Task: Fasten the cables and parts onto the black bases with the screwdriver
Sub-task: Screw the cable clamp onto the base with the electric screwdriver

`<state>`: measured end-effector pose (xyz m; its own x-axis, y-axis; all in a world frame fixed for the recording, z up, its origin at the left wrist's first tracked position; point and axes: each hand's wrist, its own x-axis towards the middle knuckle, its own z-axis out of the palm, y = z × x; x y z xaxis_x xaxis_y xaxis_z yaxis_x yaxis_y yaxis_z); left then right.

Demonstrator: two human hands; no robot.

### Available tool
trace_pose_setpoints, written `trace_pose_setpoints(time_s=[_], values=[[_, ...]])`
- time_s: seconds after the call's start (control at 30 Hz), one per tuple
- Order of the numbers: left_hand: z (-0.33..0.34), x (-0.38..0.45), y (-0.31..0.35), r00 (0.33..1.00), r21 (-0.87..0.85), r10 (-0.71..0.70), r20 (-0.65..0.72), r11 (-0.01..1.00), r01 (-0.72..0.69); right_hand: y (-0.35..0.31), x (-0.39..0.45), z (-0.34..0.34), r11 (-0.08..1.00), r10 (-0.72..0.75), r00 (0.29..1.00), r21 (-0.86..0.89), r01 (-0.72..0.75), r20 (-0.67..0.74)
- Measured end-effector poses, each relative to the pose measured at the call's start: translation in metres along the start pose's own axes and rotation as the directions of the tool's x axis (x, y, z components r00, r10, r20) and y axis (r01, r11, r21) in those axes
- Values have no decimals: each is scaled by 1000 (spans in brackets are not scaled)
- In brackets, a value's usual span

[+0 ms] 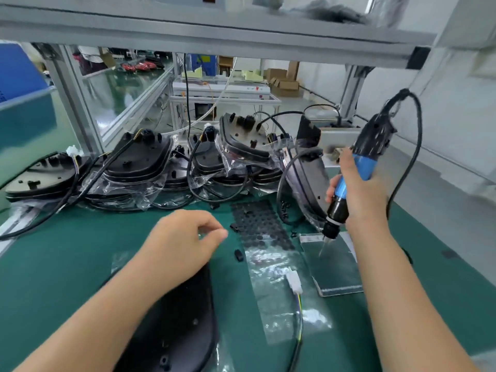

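Black base (182, 326) lay nearest on the green mat, under the left forearm; left hand (185, 242) hovered above it, fingers loosely curled, grasping nothing visible. Right hand (357, 194) clenched the screwdriver (357, 170), tip down. Likely between fastenings: next needs a small black part (238, 255) picked and seated; spare bases (139, 159) stacked behind

Green bench (80, 251) up front, grey aluminium frame (77, 103) rising at the left with a shelf (214, 36) overhead. Blue bin (18, 68) far left, cardboard boxes (284, 81) on the floor beyond, white cabinet (222, 89) behind.
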<state>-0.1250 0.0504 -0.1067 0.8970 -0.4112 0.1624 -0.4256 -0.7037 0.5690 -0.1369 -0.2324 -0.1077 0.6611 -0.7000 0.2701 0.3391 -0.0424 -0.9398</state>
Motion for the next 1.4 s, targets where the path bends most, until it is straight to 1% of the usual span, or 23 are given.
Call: trace_pose_setpoints(time_s=[0.03, 0.1, 0.17, 0.2, 0.23, 0.33, 0.37, 0.43, 0.5, 0.57, 0.6, 0.63, 0.67, 0.7, 0.73, 0.77, 0.8, 0.83, 0.87, 0.93, 1.07, 1.2, 1.4], values=[[9, 8, 8, 997, 30, -5, 76, 1000, 3, 3, 0, -1, 1000, 17, 1000, 18, -17, -8], [26, 26, 20, 973, 151, -70, 218, 988, 37, 9, -1, -3, 997, 62, 998, 57, -61, -20], [38, 44, 26, 939, 273, -148, 309, 960, 61, 14, -1, -8, 993, 103, 994, 58, -101, -30], [43, 50, 27, 924, 291, -184, 336, 953, 84, 16, -1, -11, 992, 117, 992, 51, -115, -36], [46, 55, 28, 909, 262, -219, 354, 956, 128, 18, -2, -14, 991, 130, 991, 43, -128, -38], [52, 62, 29, 866, 7, -314, 390, 941, 338, 19, -4, -22, 985, 166, 985, -41, -168, -48], [53, 62, 29, 849, -65, -338, 407, 916, 396, 17, -5, -24, 976, 181, 982, -113, -187, -60], [56, 60, 28, 842, -183, -342, 417, 876, 446, 14, -8, -26, 914, 189, 977, -347, -210, -94], [59, 59, 26, 859, -274, -308, 408, 856, 438, 14, -17, -27, 797, 109, 990, -586, -144, -95], [59, 56, 24, 886, -322, -259, 384, 862, 391, 17, -34, -23, 622, -66, 996, -783, -4, -57], [59, 55, 24, 901, -337, -234, 365, 869, 362, 19, -45, -20, 530, -185, 982, -845, 69, -36], [58, 54, 23, 914, -352, -212, 345, 874, 335, 20, -56, -15, 471, -317, 949, -868, 156, -2], [58, 53, 24, 926, -364, -191, 325, 878, 309, 19, -65, -11, 443, -438, 897, -854, 274, 60], [57, 51, 24, 937, -372, -172, 305, 884, 283, 17, -69, -7, 434, -501, 850, -802, 411, 164], [56, 49, 25, 947, -377, -151, 282, 891, 254, 16, -70, -5, 448, -483, 821, -720, 530, 304], [55, 48, 25, 957, -384, -131, 258, 895, 226, 16, -71, -2, 483, -388, 802, -641, 597, 455], [54, 46, 25, 965, -400, -109, 238, 895, 200, 16, -73, 0, 517, -253, 769, -589, 620, 587], [54, 44, 26, 971, -420, -87, 223, 891, 176, 19, -74, 2, 529, -142, 727, -569, 629, 671], [53, 42, 26, 975, -436, -63, 211, 887, 151, 23, -75, 4, 525, -82, 703, -569, 633, 706], [52, 39, 26, 982, -440, -18, 189, 892, 101, 27, -78, 9, 538, -68, 720, -582, 609, 691], [52, 36, 24, 988, -415, 44, 148, 910, 22, 26, -80, 11, 560, -113, 750, -582, 590, 652], [54, 34, 23, 992, -388, 87, 94, 921, -44, 24, -81, 15, 653, -69, 782, -565, 505, 619], [55, 35, 22, 995, -384, 43, 91, 923, -4, 24, -81, 18, 706, -37, 824, -569, 422, 566]])
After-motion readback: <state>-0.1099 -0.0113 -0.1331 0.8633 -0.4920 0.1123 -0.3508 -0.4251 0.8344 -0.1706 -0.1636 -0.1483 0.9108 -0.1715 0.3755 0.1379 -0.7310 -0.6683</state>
